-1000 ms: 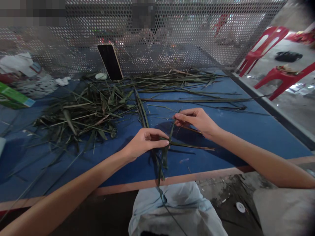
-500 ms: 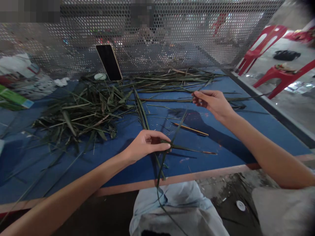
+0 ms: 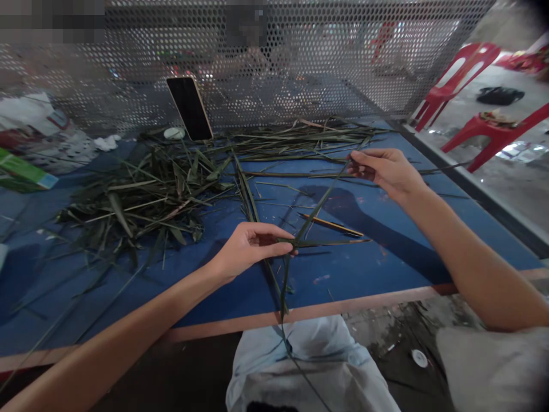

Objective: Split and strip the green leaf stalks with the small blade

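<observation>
On the table [image 3: 240, 300], the leaf pile [image 3: 150, 197] lies left of the leaf strips [image 3: 300, 141], before the phone [image 3: 190, 109].

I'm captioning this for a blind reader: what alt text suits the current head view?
A person's left hand pinches crossed leaf strips over a blue table, and the right hand holds the end of one strip. To the left lies a leaf heap; a tilted smartphone stands before a perforated panel.

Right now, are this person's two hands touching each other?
Apart: the head view shows blue tabletop between the left hand and the right hand, with a leaf strip running across the gap.
</observation>
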Demonstrator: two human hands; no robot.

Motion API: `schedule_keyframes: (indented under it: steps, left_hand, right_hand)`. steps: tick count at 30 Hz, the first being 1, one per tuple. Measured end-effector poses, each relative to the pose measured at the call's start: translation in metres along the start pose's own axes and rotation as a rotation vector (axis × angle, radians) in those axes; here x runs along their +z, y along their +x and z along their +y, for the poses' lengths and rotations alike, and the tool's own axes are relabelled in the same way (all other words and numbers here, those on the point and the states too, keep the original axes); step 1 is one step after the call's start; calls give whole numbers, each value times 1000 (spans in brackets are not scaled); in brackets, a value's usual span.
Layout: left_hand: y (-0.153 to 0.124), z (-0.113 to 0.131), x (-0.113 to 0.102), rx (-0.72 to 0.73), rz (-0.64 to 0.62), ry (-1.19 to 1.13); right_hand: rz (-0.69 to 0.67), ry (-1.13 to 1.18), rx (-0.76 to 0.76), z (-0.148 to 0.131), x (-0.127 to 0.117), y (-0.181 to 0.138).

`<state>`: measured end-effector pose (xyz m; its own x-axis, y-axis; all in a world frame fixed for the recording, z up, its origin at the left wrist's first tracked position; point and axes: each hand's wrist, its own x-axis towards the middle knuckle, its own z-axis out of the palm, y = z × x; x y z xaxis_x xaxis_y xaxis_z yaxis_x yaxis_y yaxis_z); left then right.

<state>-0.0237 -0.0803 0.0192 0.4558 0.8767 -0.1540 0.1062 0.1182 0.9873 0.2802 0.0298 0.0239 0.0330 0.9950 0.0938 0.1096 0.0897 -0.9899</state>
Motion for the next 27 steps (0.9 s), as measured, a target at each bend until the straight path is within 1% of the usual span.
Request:
schedule_keyframes:
  steps: [5, 9, 11, 12, 14, 17, 18, 19, 20, 21, 22, 23, 24, 26, 27]
  left_hand:
    - [0, 0, -3, 8, 21, 67]
    - [0, 1, -5, 88, 84, 150]
    - [0, -1, -6, 136, 134, 204]
    - [1, -1, -6, 161, 163, 233]
    - [1, -3, -7, 208, 216, 279]
    - [2, -6, -7, 251, 261, 266]
    - [2, -6, -7, 254, 273, 247]
    - [2, -6, -7, 252, 285, 230]
    - [2, -6, -7, 245, 295, 214]
    - [2, -6, -7, 233, 302, 196]
    - [3, -6, -7, 219, 303, 172]
    - [3, -5, -7, 203, 297, 137]
    - [3, -5, -7, 184, 287, 93]
    - [3, -4, -7, 145, 262, 2]
    - [4, -3, -7, 128, 251, -36]
  right_hand:
    - [-24, 38, 0, -5, -2, -3]
    - [-19, 93, -13, -2, 7, -5]
    - [12, 59, -52, 3, 15, -6]
    - [47, 19, -115, 5, 18, -8]
    - [159, -118, -351, 6, 25, -14]
    - [297, -455, -834, -3, 33, -35]
    - [300, -569, -1015, -7, 35, -44]
    - [269, -673, -1212, -10, 37, -53]
    - [172, -798, -1396, -13, 40, -62]
    - [69, -900, -1526, -14, 44, -69]
    - [-37, -977, -1560, -15, 47, -75]
    - [-132, -1042, -1525, -14, 51, -80]
    - [-196, -1092, -1483, -12, 55, -82]
    - [-264, -1159, -1400, -8, 60, -82]
    - [-277, -1175, -1384, -6, 62, -81]
